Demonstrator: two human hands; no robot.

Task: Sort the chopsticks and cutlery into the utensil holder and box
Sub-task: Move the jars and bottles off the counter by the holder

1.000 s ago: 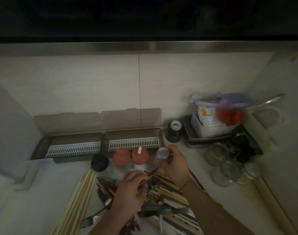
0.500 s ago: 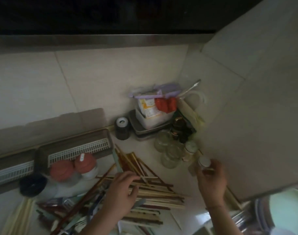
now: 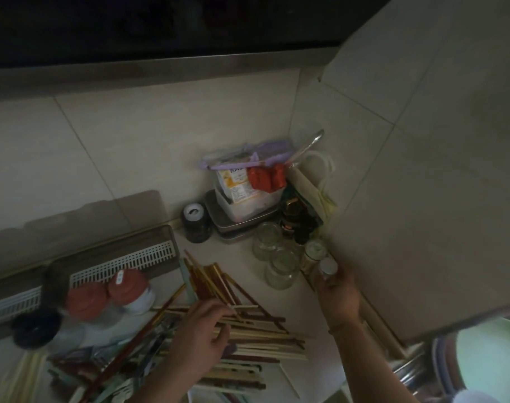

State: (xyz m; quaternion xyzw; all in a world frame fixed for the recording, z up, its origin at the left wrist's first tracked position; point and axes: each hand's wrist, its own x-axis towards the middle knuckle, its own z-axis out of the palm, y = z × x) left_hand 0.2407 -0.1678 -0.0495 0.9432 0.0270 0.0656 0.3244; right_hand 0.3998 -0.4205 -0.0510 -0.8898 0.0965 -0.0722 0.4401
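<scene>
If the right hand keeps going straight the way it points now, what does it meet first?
Probably the small white-capped spice jar just beyond the small white-lidded bottle that the right hand holds, beside the tiled side wall. Depth is unclear in this dim view.

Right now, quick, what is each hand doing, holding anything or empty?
Left hand: fingers curled over the pile of chopsticks; a real grip cannot be told.
Right hand: holding a small white-capped jar.

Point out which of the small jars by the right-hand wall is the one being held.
The white-capped jar nearest the camera: the right hand grips it. The others stand free behind it.
</scene>
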